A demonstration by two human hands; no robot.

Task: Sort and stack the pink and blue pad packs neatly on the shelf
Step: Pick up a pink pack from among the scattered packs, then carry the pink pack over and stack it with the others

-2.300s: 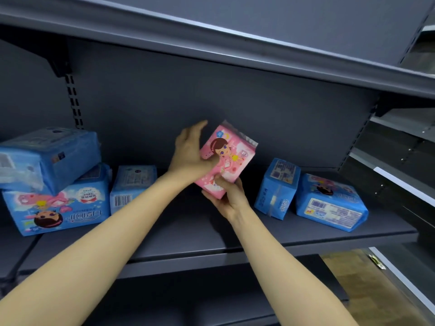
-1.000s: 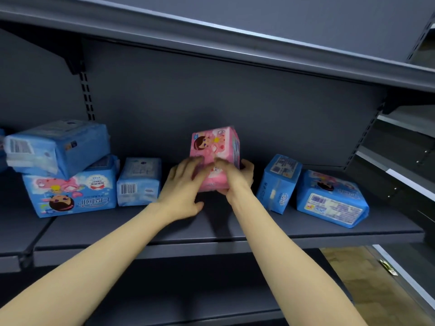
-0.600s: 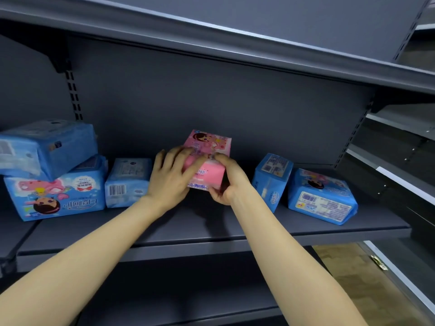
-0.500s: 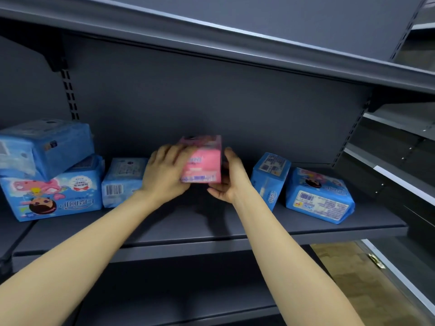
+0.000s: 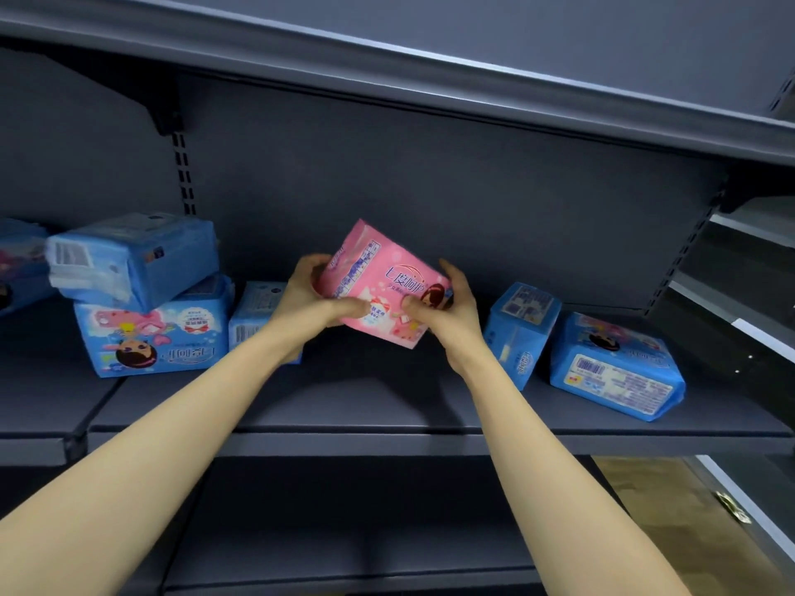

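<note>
A pink pad pack (image 5: 378,281) is held tilted above the middle of the dark grey shelf (image 5: 387,406). My left hand (image 5: 314,298) grips its left side and my right hand (image 5: 447,307) grips its right side, thumbs on the front face. On the left, one blue pack (image 5: 137,255) lies on top of another blue pack (image 5: 155,333). A small blue pack (image 5: 251,311) stands beside them, partly hidden by my left wrist. To the right, a blue pack (image 5: 520,324) stands on end and another blue pack (image 5: 615,367) lies flat.
An upper shelf (image 5: 430,71) overhangs the work area. A lower shelf (image 5: 344,531) sits below. More packs (image 5: 17,268) show at the far left edge, blurred. Side shelving (image 5: 748,286) stands at the right, with wooden floor (image 5: 658,509) beneath.
Both hands have turned the pink pack over and lifted it off the shelf; its printed front now faces me, tilted. The blue packs have not moved.
</note>
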